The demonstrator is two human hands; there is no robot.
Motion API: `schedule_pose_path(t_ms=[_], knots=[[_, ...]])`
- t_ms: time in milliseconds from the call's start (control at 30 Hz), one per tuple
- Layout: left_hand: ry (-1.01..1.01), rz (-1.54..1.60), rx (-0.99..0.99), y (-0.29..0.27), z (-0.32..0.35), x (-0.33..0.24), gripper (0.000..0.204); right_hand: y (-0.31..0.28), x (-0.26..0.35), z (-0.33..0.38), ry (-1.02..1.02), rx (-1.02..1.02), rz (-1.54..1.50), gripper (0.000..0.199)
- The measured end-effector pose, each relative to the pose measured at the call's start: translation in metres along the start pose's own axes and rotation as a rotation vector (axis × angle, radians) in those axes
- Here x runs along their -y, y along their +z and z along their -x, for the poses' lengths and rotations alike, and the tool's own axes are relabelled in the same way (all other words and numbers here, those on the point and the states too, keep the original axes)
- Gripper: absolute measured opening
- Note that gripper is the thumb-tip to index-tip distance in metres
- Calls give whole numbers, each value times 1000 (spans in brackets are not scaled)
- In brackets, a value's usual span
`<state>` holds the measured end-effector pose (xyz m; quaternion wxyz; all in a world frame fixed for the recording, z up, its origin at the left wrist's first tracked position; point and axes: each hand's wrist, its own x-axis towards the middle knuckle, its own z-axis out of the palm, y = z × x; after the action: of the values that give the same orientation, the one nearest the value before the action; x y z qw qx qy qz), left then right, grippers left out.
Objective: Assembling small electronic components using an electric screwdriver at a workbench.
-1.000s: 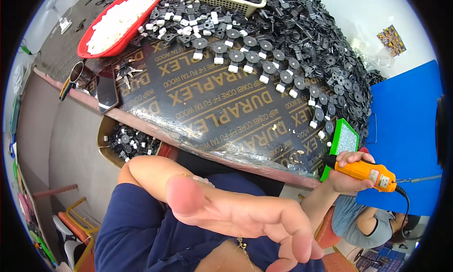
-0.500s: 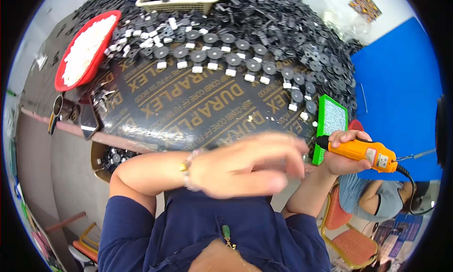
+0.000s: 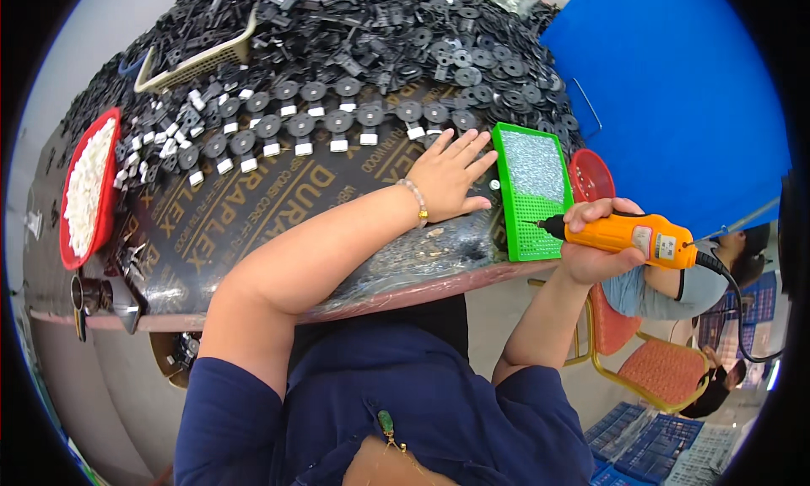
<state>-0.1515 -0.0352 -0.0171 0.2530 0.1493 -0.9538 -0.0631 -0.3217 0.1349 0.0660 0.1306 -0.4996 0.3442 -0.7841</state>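
Left hand (image 3: 447, 178) lies flat mid-frame, fingers (image 3: 469, 145) spread, arm outstretched; right hand (image 3: 595, 245) at right is fisted, elbow bent.

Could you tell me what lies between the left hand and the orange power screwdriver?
The green perforated tray, in the head view.

Assembly workshop: bench (image 3: 253, 233) heaped with black parts (image 3: 380, 30)

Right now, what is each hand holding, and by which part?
The right hand grips the orange electric screwdriver around its body. The left hand holds nothing; it lies flat, fingers spread, on the table.
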Motion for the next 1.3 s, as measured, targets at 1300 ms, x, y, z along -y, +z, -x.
schedule_pose_path(t_ms=[1300], knots=[[-185,3,382,-103,107,-33,106,-80,-32,-19,98,-207,273,77]])
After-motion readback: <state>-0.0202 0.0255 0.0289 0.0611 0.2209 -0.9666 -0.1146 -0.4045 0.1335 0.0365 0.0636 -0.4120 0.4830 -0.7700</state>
